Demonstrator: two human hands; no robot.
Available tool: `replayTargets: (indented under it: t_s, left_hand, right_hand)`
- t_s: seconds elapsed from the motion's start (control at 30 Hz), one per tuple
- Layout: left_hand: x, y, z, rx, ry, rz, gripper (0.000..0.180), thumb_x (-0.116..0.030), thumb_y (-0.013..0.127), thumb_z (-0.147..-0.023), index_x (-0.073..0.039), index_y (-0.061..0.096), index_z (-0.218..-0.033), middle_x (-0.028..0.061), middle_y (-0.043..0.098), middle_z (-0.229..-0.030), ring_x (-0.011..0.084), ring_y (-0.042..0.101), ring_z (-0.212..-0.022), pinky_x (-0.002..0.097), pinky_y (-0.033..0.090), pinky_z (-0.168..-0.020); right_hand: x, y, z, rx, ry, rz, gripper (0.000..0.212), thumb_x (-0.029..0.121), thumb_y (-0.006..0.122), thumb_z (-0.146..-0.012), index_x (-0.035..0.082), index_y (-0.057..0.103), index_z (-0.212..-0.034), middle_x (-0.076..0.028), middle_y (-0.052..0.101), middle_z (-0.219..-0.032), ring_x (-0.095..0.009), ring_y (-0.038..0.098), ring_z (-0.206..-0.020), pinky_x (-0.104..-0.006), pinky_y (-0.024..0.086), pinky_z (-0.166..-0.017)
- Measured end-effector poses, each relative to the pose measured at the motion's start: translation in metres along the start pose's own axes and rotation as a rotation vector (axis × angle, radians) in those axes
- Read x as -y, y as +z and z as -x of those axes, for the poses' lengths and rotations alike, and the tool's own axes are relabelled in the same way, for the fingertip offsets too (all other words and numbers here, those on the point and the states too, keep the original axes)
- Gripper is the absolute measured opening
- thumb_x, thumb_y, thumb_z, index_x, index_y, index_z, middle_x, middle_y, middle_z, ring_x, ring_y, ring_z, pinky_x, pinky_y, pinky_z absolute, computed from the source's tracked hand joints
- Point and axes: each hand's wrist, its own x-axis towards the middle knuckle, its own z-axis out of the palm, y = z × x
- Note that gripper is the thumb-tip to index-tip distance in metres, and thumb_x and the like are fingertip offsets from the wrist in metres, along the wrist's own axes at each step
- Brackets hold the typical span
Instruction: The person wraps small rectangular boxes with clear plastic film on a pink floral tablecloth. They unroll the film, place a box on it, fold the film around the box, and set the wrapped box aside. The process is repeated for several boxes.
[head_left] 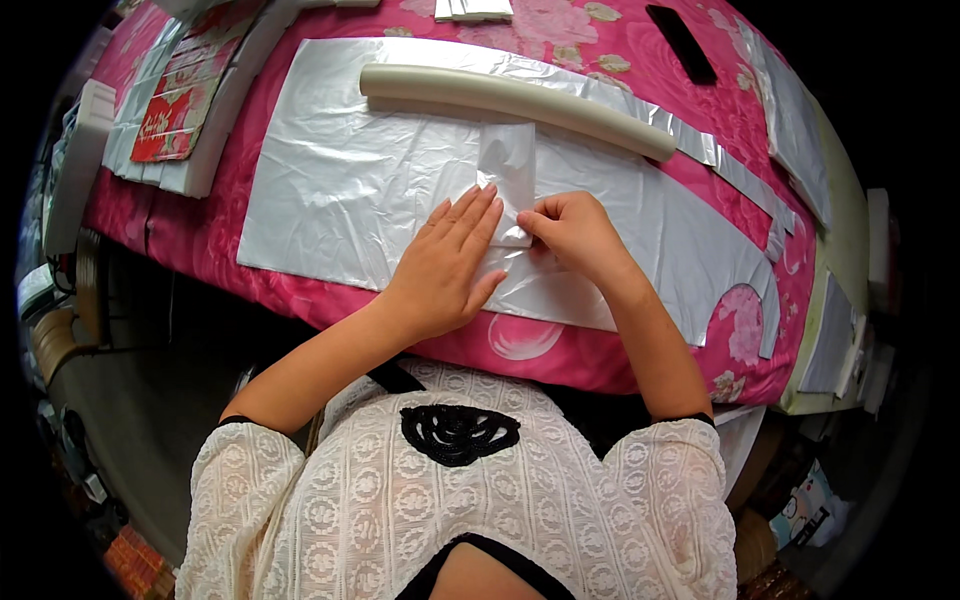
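Note:
A small folded piece of white plastic film (pixel 508 160) lies on a large stack of white plastic bags (pixel 320 170), whose cut-out handles point right. My left hand (pixel 445 255) rests flat on the folded piece's left side, fingers stretched out and thumb apart. At its right edge, my right hand (pixel 572 232) pinches the film between thumb and forefinger; the other fingers are curled under. A long beige tube (pixel 510 100) lies across the upper part of the stack, just beyond both hands.
Pink flowered cloth (pixel 330 305) covers the table. At the far left stand white stacks with a red printed sheet (pixel 185 110). A black phone-like slab (pixel 682 45) lies at the far right, near more plastic film (pixel 785 120). A chair (pixel 65 335) is at left.

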Motion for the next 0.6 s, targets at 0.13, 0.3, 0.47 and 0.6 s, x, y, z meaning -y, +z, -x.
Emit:
replayTargets:
  t_s: [0.13,0.3,0.47,0.6]
  left_hand:
    - [-0.005,0.017,0.010,0.170,-0.008,-0.200,0.077,-0.040,0.054,-0.082,0.005,0.025,-0.139,0.0206,0.021,-0.147,0.0322,0.017,-0.138,0.0435,0.012,-0.112]
    - [-0.006,0.018,0.011,0.161,-0.026,-0.200,0.076,-0.041,0.052,-0.083,0.005,0.027,-0.138,0.0206,0.021,-0.147,0.0320,0.017,-0.138,0.0436,0.011,-0.112]
    - [0.007,0.004,0.000,0.106,0.109,-0.185,0.057,-0.029,0.059,-0.081,0.002,0.045,-0.126,0.0186,0.041,-0.135,0.0306,0.039,-0.127,0.0422,0.031,-0.104]
    - [0.023,-0.003,-0.015,-0.059,0.285,-0.190,0.022,-0.011,0.064,-0.076,-0.001,0.060,-0.095,0.0116,0.062,-0.109,0.0251,0.060,-0.101,0.0352,0.049,-0.085]
  right_hand:
    - [-0.001,0.002,-0.001,-0.015,0.018,0.036,0.024,0.022,0.066,-0.077,-0.001,0.066,-0.081,-0.005,0.063,-0.060,-0.014,0.059,-0.054,-0.0283,0.046,-0.056]
    - [-0.011,0.017,0.011,-0.531,-0.610,0.577,0.046,0.021,0.072,-0.072,0.003,0.057,-0.112,-0.013,0.061,-0.105,-0.025,0.059,-0.092,-0.0353,0.046,-0.083]
    - [-0.029,-0.001,-0.010,-0.273,-1.044,0.787,0.050,0.016,0.068,-0.074,0.005,0.054,-0.120,-0.010,0.051,-0.128,-0.028,0.046,-0.120,-0.0382,0.038,-0.100]
    - [-0.026,-0.007,-0.016,-0.171,-0.996,0.639,0.041,0.002,0.058,-0.076,0.005,0.056,-0.117,-0.010,0.053,-0.126,-0.028,0.047,-0.119,-0.0370,0.039,-0.100]
